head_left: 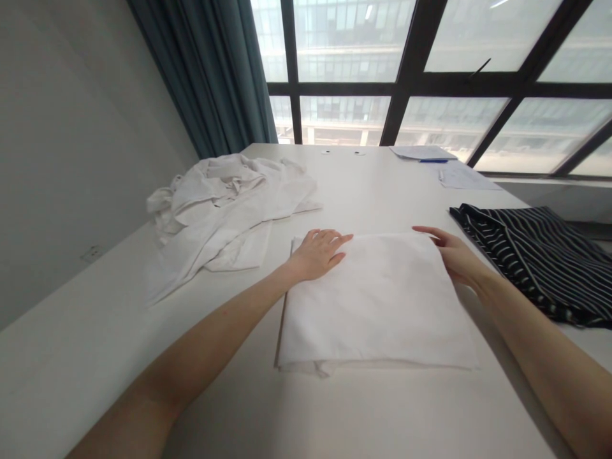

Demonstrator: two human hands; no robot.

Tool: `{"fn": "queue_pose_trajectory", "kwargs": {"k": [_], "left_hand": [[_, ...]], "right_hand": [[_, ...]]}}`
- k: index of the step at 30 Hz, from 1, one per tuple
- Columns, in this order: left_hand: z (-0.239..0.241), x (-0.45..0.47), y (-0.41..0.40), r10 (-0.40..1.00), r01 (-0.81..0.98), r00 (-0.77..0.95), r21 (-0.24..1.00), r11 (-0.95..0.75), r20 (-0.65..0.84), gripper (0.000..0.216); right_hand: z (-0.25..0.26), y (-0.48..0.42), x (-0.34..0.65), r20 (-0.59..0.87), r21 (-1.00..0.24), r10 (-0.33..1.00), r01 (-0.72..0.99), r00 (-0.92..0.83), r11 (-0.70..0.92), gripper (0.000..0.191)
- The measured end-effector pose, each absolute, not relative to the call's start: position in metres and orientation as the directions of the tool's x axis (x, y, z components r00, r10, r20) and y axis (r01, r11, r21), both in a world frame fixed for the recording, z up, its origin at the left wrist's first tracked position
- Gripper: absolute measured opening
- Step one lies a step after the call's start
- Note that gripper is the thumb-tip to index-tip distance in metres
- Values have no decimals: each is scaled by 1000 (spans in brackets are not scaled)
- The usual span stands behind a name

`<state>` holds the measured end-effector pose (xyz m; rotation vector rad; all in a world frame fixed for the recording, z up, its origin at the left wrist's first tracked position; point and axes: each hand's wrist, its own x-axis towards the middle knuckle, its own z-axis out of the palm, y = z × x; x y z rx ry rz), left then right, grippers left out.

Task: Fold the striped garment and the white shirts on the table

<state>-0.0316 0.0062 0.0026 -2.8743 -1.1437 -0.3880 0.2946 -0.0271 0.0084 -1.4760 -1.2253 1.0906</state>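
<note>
A folded white cloth (377, 306) lies flat on the white table (95, 357) in front of me. My left hand (319, 254) rests palm down on the cloth's far left corner, fingers stretched out. At the cloth's far right edge is my right hand (452, 254), fingers extended and touching the edge. Neither hand grips anything that I can see.
A crumpled pile of white garments (224, 204) lies at the left. A dark striped garment (535, 255) is spread at the right. Papers (423, 153) and a blue pen (433, 160) sit at the far edge by the window. A teal curtain (210, 70) hangs at the back left.
</note>
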Motion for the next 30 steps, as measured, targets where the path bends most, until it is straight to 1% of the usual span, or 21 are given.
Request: {"fn": "queue_pose_trajectory", "kwargs": {"k": [2, 5, 7, 8, 9, 11, 13, 16, 18, 22, 26, 28, 30], "left_hand": [[2, -33, 8, 661, 665, 715, 74, -744, 227, 45], [1, -37, 11, 622, 619, 752, 89, -780, 218, 48], [1, -40, 13, 585, 579, 784, 97, -810, 208, 50], [1, -40, 14, 567, 560, 798, 99, -823, 202, 51], [1, -41, 14, 552, 543, 811, 100, -834, 196, 52], [2, -42, 14, 529, 519, 826, 104, -848, 193, 52], [3, -42, 14, 518, 507, 832, 108, -855, 197, 53], [4, -43, 13, 510, 498, 837, 108, -860, 200, 53], [4, -43, 12, 508, 498, 838, 103, -861, 200, 53], [5, -43, 11, 500, 497, 845, 67, -865, 190, 53], [7, -42, 8, 516, 517, 844, 37, -855, 146, 53], [8, -41, 7, 540, 541, 833, 29, -841, 117, 54], [9, -39, 7, 558, 558, 825, 24, -829, 90, 55]], "right_hand": [[5, -26, 294, 50, -928, 994, 371, 95, 11, 56], [0, -22, 296, 264, -772, 962, 613, 65, 170, 53], [-1, -21, 298, 364, -669, 931, 706, 38, 233, 49], [-1, -22, 298, 374, -643, 928, 722, 3, 257, 46], [0, -22, 299, 354, -641, 934, 715, -45, 278, 43], [4, -26, 298, 273, -685, 953, 668, -135, 291, 38], [8, -29, 297, 213, -728, 965, 633, -155, 263, 32], [13, -29, 296, 186, -763, 978, 614, -94, 204, 24], [14, -28, 297, 172, -794, 984, 584, -50, 169, 23], [11, -27, 299, 152, -859, 988, 496, 18, 123, 29], [9, -25, 306, 95, -894, 993, 444, 75, 52, 34], [11, -22, 311, 86, -894, 992, 446, 90, 37, 28], [16, -18, 312, 154, -867, 972, 496, 178, 46, 17]]}}
